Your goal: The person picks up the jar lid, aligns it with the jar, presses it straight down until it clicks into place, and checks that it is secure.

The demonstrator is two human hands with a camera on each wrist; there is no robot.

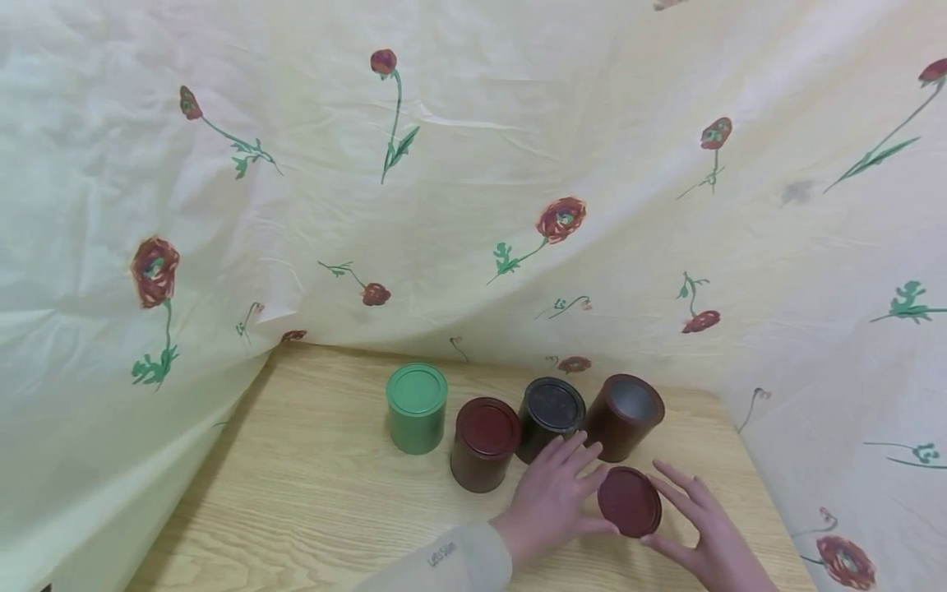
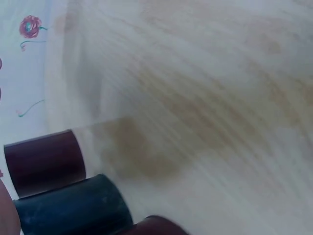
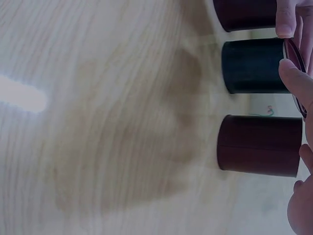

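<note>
A round maroon lid (image 1: 629, 502) is held above the table, in front of the open maroon can (image 1: 620, 423). My left hand (image 1: 556, 492) grips its left edge with thumb and fingertips. Opposite, the right hand (image 1: 704, 526) holds the right edge between thumb and fingers. The right wrist view shows the lid (image 3: 294, 51) edge-on, with a thumb (image 3: 293, 76) against it. Behind the left fingers stands a black lidded can (image 1: 551, 411), partly covered by them. In the left wrist view, only a sliver of hand (image 2: 7, 213) shows at the left border.
A lidded maroon can (image 1: 484, 448) stands left of the black one, and a green lidded can (image 1: 417, 411) farther left. All stand upright on the light wooden table (image 1: 318, 493). A flowered cloth (image 1: 459, 164) hangs behind and along both sides.
</note>
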